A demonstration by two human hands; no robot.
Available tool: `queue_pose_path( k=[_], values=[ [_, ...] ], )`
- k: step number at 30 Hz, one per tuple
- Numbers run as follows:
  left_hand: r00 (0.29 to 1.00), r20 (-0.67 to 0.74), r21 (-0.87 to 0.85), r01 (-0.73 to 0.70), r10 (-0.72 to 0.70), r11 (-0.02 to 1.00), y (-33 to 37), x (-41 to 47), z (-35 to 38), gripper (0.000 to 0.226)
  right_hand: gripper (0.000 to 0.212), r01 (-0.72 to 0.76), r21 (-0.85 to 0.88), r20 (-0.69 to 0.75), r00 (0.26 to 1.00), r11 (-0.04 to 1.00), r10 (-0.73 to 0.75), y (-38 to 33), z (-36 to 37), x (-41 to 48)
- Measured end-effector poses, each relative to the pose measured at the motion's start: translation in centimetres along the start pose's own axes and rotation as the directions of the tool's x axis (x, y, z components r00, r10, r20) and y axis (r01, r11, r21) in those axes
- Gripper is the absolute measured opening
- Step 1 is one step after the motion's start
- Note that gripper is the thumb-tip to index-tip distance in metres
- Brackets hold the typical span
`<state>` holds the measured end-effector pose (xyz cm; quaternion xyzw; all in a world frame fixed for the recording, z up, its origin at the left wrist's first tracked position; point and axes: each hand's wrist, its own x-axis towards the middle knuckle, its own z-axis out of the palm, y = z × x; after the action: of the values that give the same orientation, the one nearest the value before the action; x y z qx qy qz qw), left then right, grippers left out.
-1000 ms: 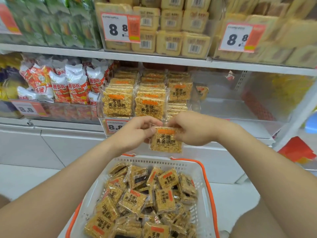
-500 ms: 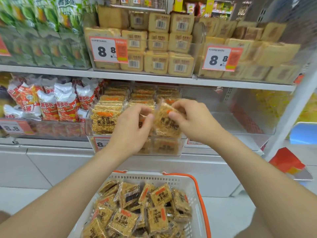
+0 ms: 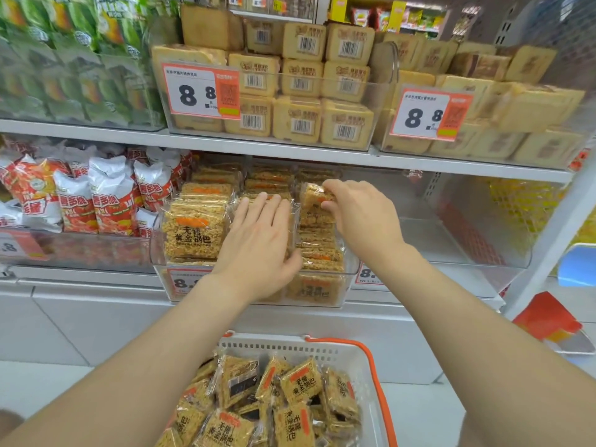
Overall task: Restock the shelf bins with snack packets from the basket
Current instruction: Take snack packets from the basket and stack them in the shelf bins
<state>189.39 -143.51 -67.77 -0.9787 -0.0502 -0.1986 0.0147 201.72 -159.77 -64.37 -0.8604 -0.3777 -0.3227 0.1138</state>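
1. My left hand (image 3: 258, 243) lies palm-down on the middle stack inside the clear plastic bin (image 3: 157, 253). The fingers (image 3: 261, 204) are straight and close together and grip nothing. The thumb is tucked down near the bin's front rim.
2. My right hand (image 3: 361, 217) is at the bin's right side. Its curled fingers (image 3: 332, 188) and thumb pinch the upper edge of one clear-wrapped golden rice-crisp packet with an orange stripe (image 3: 314, 196).
3. That packet stands roughly upright on top of the right-hand stack, just beside my left fingertips.
4. The bin sits at the front edge of the white lower shelf (image 3: 80, 275) and holds three stacks across. The left stack shows its label to the front.
5. The white plastic basket with an orange handle (image 3: 290, 348) is below the shelf, between my forearms. It holds a heap of loose packets (image 3: 300, 385) of the same kind.
6. Red-and-white snack bags (image 3: 109, 201) fill the neighbouring bin towards the shelf's left end.
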Motion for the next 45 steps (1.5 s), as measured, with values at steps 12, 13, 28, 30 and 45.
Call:
queue_pose_path(
  k=[12, 13, 28, 30, 45],
  values=[
    [1.0, -0.015, 0.032, 0.021, -0.021, 0.999, -0.3, 0.9, 0.1, 0.082, 0.021, 0.027, -0.244, 0.222, 0.975, 0.969, 0.029, -0.7, 3.0, 2.1],
    [1.0, -0.015, 0.034, 0.023, -0.022, 0.999, -0.3, 0.9, 0.1, 0.082, 0.021, 0.011, -0.233, 0.216, 0.976, 0.972, 0.041, -0.9, 3.1, 2.1],
    [1.0, -0.02, 0.033, 0.008, -0.007, 0.999, -0.6, 0.6, 0.4, 0.077, 0.05, -0.122, -0.131, 0.165, 0.976, 0.984, 0.143, -2.1, 3.7, 1.9],
    [1.0, -0.023, 0.031, 0.01, -0.009, 0.999, -0.6, 0.7, 0.4, 0.078, 0.053, -0.083, -0.136, 0.246, 0.962, 0.987, 0.115, -1.9, 3.8, 2.2],
    [0.999, -0.035, 0.033, -0.014, 0.015, 0.999, -1.1, 0.7, 0.9, 0.076, 0.045, -0.045, -0.246, 0.284, 0.952, 0.968, 0.116, -2.1, 3.9, 3.4]
  ],
)
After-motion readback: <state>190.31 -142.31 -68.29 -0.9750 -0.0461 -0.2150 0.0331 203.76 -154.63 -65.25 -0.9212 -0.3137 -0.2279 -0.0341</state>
